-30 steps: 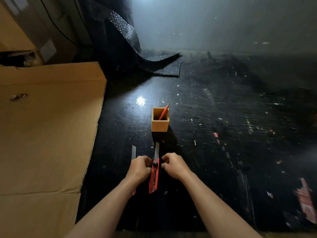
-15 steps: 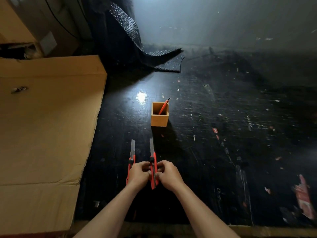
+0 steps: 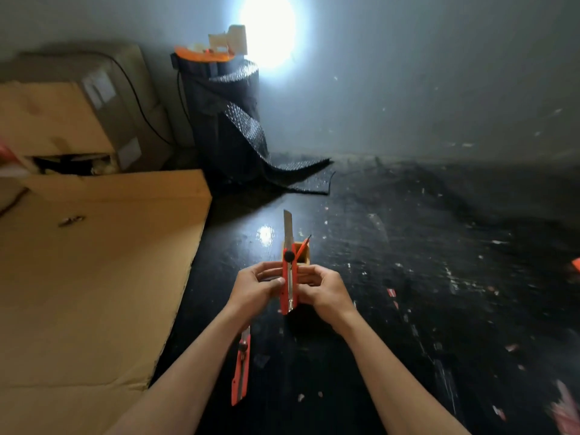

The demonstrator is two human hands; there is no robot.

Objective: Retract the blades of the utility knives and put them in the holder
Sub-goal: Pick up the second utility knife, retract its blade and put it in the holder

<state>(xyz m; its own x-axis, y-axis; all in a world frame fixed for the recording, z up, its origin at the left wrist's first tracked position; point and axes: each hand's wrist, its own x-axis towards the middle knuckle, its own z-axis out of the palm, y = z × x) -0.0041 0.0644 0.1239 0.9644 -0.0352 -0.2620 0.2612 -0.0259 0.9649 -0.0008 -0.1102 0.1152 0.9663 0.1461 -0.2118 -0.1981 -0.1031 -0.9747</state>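
While both hands grip it, the held utility knife (image 3: 288, 282) stands nearly upright above the black tabletop (image 3: 408, 293), its red body pinched from either side and its steel blade (image 3: 287, 226) fully extended, pointing up and away from the person. A round black knob (image 3: 289, 255) sits on the body just above the fingers. The left hand (image 3: 256, 287) is closed on the knife's left side, thumb laid across toward the body; the right hand (image 3: 323, 288) is closed on its right side, fingers curled behind it.

Directly behind the held knife, and partly hidden by it, is the small wooden holder (image 3: 303, 253), standing on the tabletop with a slim red tool (image 3: 303, 244) leaning out of its open top toward the right. Whether that tool is another knife cannot be told.

Nearer the person than the held knife, and to its left, a second utility knife (image 3: 241, 370) lies flat on the tabletop beneath the left forearm, its blade end largely covered by the wrist.

Left of the held knife, a flattened cardboard sheet (image 3: 94, 277) covers that side of the surface. Beyond the holder, a roll of dark textured matting (image 3: 229, 120) stands against the wall, its loose end trailing across the tabletop, with cardboard boxes (image 3: 78, 105) to its left.
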